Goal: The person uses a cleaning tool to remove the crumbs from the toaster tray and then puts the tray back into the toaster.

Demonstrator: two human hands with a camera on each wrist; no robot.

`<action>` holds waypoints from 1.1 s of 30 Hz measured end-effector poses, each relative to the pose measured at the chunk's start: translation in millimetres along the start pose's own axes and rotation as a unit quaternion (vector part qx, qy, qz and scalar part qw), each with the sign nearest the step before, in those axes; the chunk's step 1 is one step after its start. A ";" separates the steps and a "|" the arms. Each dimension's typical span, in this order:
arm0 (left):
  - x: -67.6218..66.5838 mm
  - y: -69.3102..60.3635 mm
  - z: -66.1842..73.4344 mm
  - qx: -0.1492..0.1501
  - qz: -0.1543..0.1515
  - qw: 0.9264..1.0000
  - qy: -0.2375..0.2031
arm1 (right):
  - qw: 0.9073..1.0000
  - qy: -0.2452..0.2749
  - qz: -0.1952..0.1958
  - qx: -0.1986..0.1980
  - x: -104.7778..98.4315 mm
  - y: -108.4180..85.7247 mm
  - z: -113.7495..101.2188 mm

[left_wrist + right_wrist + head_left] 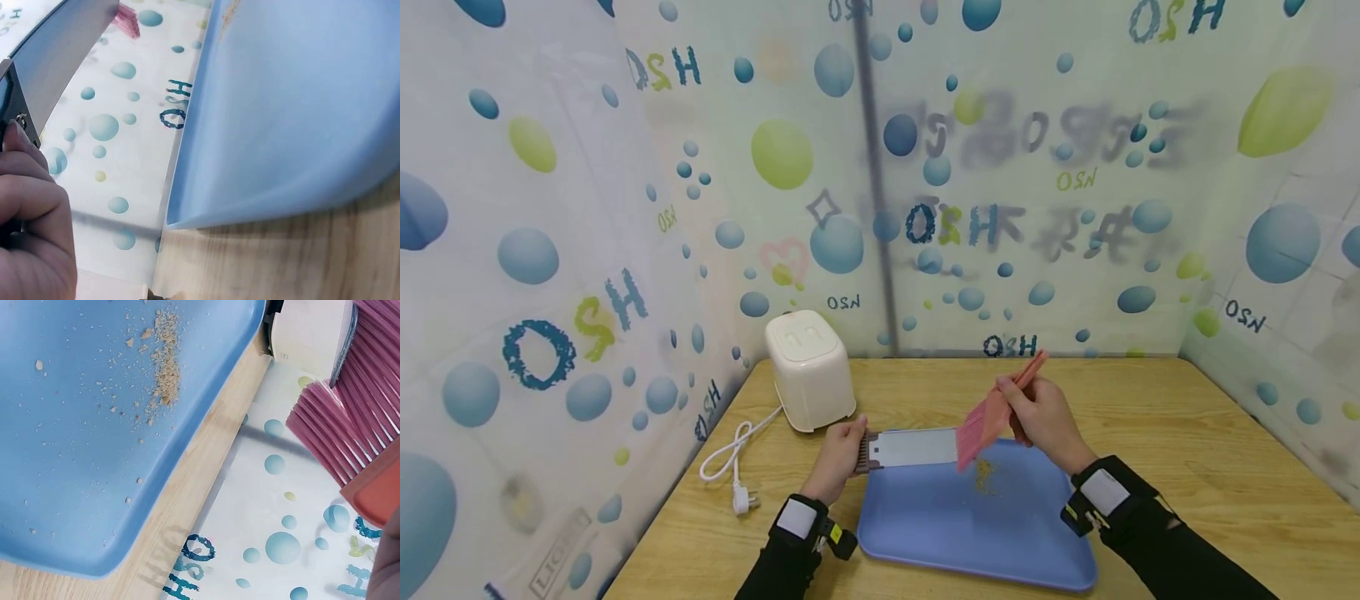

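Note:
My left hand [838, 454] grips the dark ridged end of a flat metal tray [917, 447], which is raised over the back left of the blue tray [970, 550]. In my right hand [1051, 421] is a small pink brush [992, 417], pinched by its handle, its bristles at the metal piece's right end. The right wrist view shows the bristles [337, 425] splayed around that metal edge. Tan crumbs [166, 359] lie in a strip near one rim of the blue tray, with smaller bits scattered. In the left wrist view curled fingers [31, 206] hold the dark end.
A cream toaster [811, 375] stands at the back left of the wooden table [1217, 467]. Its white cord and plug [742, 498] lie left of the blue tray. Patterned curtains surround the table at the back and both sides.

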State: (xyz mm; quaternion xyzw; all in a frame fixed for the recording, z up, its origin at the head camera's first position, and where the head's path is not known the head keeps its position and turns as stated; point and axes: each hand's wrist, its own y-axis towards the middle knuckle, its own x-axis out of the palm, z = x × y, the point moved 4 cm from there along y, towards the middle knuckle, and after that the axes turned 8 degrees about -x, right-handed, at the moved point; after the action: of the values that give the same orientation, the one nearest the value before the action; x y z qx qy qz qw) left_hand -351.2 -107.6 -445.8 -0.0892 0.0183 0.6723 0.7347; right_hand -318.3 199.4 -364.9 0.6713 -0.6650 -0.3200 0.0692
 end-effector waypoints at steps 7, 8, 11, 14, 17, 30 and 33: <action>-0.5 0.3 -1.4 0.001 -0.004 1.000 -0.010 | 1.000 -0.025 0.011 0.008 0.7 1.1 1.0; -0.6 0.4 -1.9 0.002 -0.003 1.000 -0.011 | 0.999 -0.027 0.013 0.012 0.6 0.9 0.9; -0.8 0.9 -2.7 0.000 0.001 1.000 -0.009 | 0.999 -0.037 0.018 0.019 0.0 0.6 0.2; -0.9 1.2 -3.1 0.000 0.003 1.000 -0.007 | 0.998 -0.048 0.022 0.022 -0.4 0.7 -0.7; -1.0 1.8 -3.2 0.003 0.002 1.000 -0.008 | 0.998 -0.061 0.027 0.021 -0.8 0.9 -1.7; -2.7 1.2 -4.1 0.010 0.002 1.000 -0.021 | 0.993 -0.113 0.044 0.015 -2.0 1.4 -2.2; -3.2 0.7 -3.8 0.013 0.003 1.000 -0.019 | 0.992 -0.118 0.044 0.016 -2.4 1.8 -1.6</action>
State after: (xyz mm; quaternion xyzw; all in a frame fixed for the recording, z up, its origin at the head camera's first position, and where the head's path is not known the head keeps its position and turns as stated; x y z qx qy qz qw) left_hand -351.9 -111.2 -449.1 -0.0673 0.0132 0.6757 0.7340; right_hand -318.8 200.9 -362.0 0.5998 -0.7027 -0.3827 -0.0066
